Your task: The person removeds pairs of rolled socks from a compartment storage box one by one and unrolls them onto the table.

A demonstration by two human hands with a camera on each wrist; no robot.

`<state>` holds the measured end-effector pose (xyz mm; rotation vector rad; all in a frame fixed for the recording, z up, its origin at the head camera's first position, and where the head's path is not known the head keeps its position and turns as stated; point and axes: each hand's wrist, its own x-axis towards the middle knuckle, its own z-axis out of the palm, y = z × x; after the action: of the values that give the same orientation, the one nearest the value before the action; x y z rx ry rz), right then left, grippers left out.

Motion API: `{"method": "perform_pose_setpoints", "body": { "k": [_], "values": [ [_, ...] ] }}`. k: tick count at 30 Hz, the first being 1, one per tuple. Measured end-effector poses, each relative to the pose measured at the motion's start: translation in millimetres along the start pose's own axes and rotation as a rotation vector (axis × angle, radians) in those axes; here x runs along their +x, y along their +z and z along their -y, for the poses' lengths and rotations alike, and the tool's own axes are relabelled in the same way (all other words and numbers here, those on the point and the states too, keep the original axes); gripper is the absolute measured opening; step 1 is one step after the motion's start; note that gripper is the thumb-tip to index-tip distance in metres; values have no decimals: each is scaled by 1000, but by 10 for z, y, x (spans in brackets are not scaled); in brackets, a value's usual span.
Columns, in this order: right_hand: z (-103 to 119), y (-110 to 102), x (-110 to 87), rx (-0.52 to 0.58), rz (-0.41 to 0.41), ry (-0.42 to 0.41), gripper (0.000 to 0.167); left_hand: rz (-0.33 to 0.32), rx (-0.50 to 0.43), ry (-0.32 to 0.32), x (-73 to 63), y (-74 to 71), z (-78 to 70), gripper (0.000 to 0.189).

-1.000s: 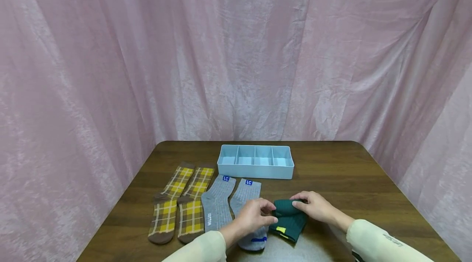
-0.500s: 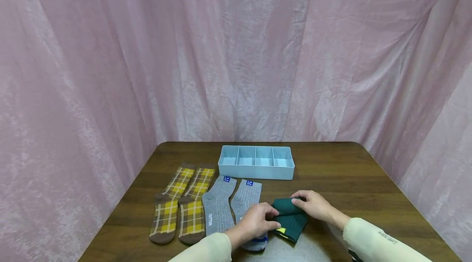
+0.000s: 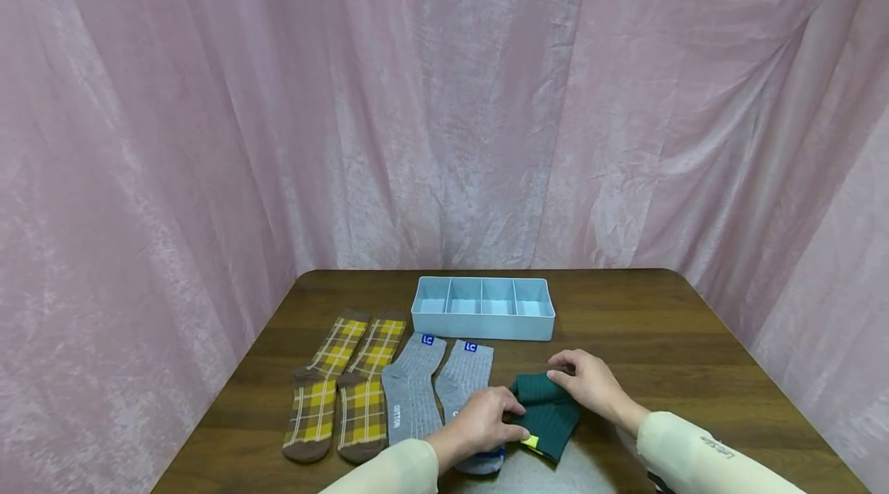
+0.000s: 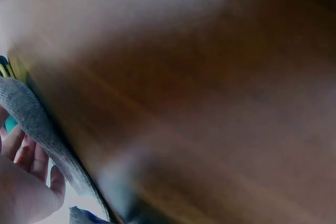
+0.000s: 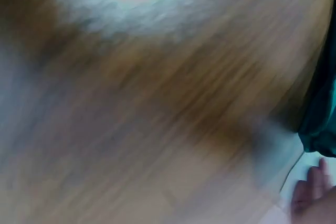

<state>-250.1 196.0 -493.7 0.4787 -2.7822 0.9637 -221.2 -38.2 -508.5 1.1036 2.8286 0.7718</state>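
Note:
A dark green ribbed sock bundle [image 3: 552,426] with a yellow label lies folded over at its far end, at the right of the row. At its left edge rests my left hand [image 3: 478,423], thumb near the label and fingers by the fold, with a gap between them. My right hand [image 3: 592,387] hovers at the far right corner, fingers loosely bent. In the right wrist view the right hand [image 5: 314,195] appears apart from the green cloth [image 5: 321,119]. Beneath my left wrist lies a grey sock [image 3: 464,374]; the left wrist view shows grey knit [image 4: 39,124] beside my fingers.
Another grey sock [image 3: 411,394] lies to the left, then two yellow-brown plaid socks [image 3: 321,394]. Behind them stands a light blue box [image 3: 482,326] with several compartments. The wooden table [image 3: 667,332] ends at a pink curtain [image 3: 444,131].
My right hand has lifted slightly away from the fold's far right corner. My left hand has shifted slightly right and nearer, along the bundle's left edge, and the fold has loosened a little.

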Motion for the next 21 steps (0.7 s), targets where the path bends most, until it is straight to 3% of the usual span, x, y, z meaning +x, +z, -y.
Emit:
{"method": "perform_pose_setpoints", "body": {
  "k": [4,6,8,11,16,21],
  "values": [
    [-43,14,-14,-137,-61,-295,10,49,69,0,-9,-9,-10,28],
    [-62,18,-28,-203,-34,-384,10,77,83,-10,-13,-12,-12,29],
    [-78,14,-44,-242,20,-411,15,93,89,-12,-21,-11,-15,30],
    [-101,0,-33,-250,108,-382,23,97,98,3,-29,-6,-9,30],
    [-91,-23,90,-171,203,-285,20,91,122,26,-32,-9,-7,30],
    [-16,-14,185,-131,228,-133,15,91,148,44,-26,-9,-9,31]
  ]
}}
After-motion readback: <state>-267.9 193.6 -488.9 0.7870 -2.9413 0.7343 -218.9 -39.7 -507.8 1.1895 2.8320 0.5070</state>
